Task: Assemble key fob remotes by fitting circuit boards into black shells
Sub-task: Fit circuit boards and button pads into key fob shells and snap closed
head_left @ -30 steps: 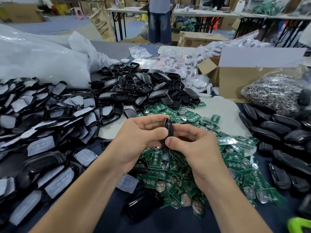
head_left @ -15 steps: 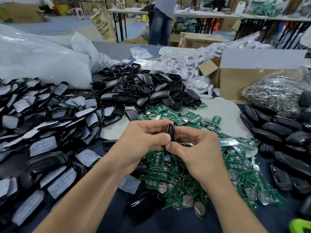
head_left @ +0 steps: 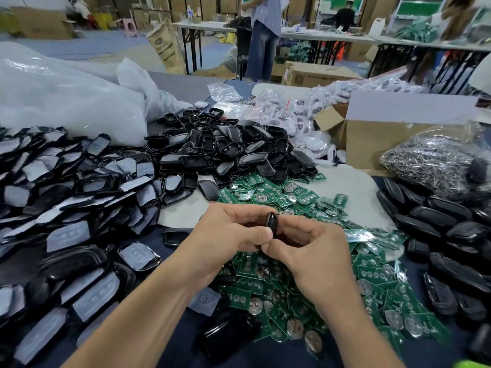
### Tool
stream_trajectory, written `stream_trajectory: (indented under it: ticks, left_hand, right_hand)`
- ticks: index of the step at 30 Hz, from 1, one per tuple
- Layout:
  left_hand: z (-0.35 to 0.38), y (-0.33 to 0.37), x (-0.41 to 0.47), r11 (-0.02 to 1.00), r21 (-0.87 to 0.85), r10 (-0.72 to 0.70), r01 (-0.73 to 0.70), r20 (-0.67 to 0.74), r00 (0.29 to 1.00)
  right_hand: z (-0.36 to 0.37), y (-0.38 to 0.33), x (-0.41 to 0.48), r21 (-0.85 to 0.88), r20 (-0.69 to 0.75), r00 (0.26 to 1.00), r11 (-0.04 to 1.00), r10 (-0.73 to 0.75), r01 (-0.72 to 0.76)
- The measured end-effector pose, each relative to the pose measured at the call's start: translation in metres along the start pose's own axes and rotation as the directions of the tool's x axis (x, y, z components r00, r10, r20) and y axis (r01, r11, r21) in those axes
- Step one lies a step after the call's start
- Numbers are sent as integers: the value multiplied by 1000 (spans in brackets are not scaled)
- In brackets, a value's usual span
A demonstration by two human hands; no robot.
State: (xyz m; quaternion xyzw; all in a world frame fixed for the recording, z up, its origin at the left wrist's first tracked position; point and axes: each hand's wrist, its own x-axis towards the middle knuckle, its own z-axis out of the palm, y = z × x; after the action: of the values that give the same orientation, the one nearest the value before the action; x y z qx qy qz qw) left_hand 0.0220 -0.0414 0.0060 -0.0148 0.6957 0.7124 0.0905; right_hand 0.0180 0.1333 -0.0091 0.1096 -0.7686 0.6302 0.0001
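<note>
My left hand [head_left: 225,235] and my right hand [head_left: 310,251] meet in the middle of the view and together grip one black key fob shell [head_left: 271,221], held on edge between thumbs and fingers. What is inside the shell is hidden. Right under my hands spreads a heap of green circuit boards [head_left: 292,282] with round silver battery contacts. A pile of empty black shells [head_left: 233,152] lies behind the boards.
Shell halves with grey rubber button pads [head_left: 66,208] cover the left side. Closed black fobs [head_left: 446,235] lie at the right, beside a clear bag of metal parts [head_left: 430,160] and an open cardboard box [head_left: 372,139]. A person [head_left: 263,35] stands at far tables.
My hands stay clasped on the shell with only slight finger shifts. The camera has tilted up a little, showing more of the room behind.
</note>
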Motion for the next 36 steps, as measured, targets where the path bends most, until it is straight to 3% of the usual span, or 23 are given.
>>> stream_trajectory:
  ticks: [14, 20, 30, 36]
  left_hand:
    - [-5, -1, 2, 999, -37, -36, 37, 35, 999]
    - [-13, 2, 1, 998, -68, -3, 14, 168, 986]
    - [-4, -2, 0, 997, 7, 70, -71, 72, 995]
    - [3, 0, -1, 992, 2, 122, -122, 38, 992]
  right_hand:
    - [-3, -2, 0, -16, 28, 999, 1000, -23, 23]
    - [-6, -5, 0, 3, 39, 998, 999, -54, 54]
    - [1, 0, -2, -67, -41, 995, 994, -90, 87]
    - [8, -3, -5, -181, -109, 975, 968, -195, 173]
